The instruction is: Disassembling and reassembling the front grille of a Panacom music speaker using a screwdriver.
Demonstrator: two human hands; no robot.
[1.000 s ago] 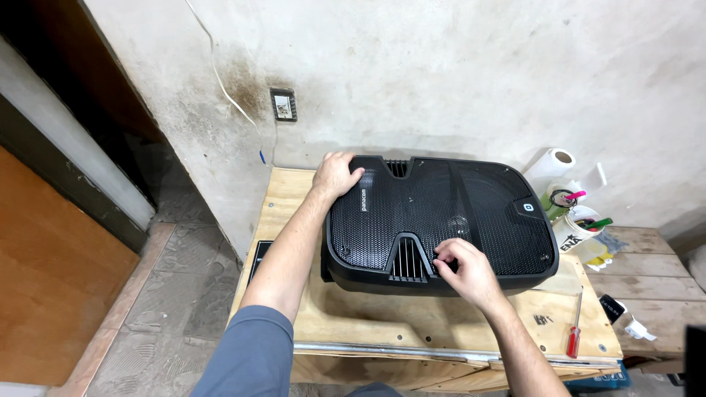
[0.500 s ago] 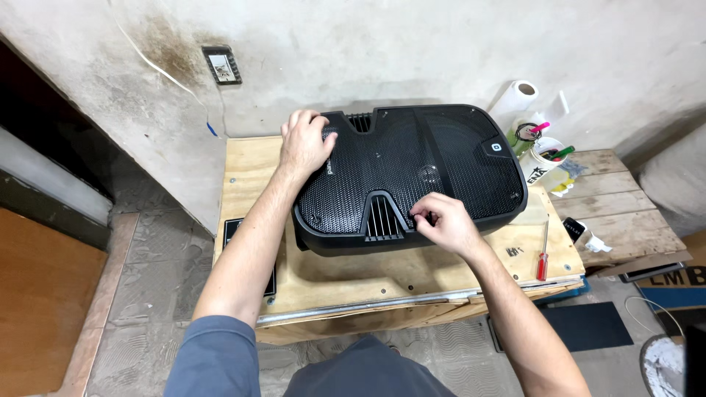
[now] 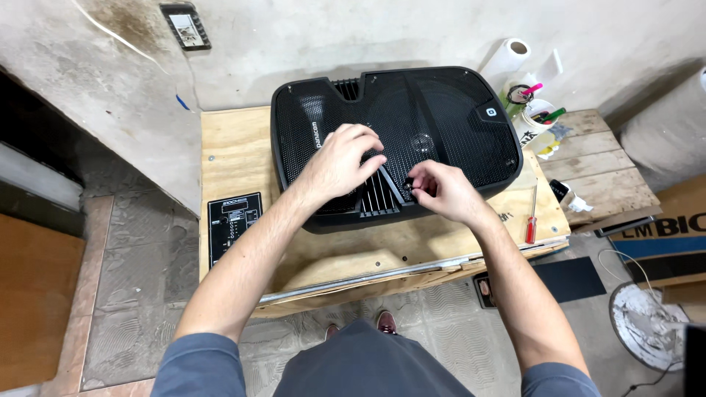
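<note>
A large black speaker [image 3: 456, 117] with a mesh grille lies face up on a plywood table [image 3: 235, 158]. My left hand [image 3: 334, 165] rests on the middle of the grille with its fingers bent, just above the slotted vent [image 3: 376, 197]; it holds nothing that I can see. To its right, my right hand [image 3: 445, 192] pinches a small dark piece [image 3: 412, 184] between thumb and fingertips, right at the grille beside the vent. What the piece is cannot be made out. The two hands are almost touching.
A black control panel [image 3: 234, 224] lies flat on the table's left side. A red-handled screwdriver [image 3: 531, 219] is at the right edge, with a paper towel roll [image 3: 511, 55] and a cup of pens [image 3: 533, 110] behind. A metal bar [image 3: 368, 278] runs along the front edge. Cardboard box [image 3: 662, 235] at right.
My left hand has come off the speaker's far left corner and moved to the middle, next to my right hand. The right hand stayed pinched near the vent. The view has shifted.
</note>
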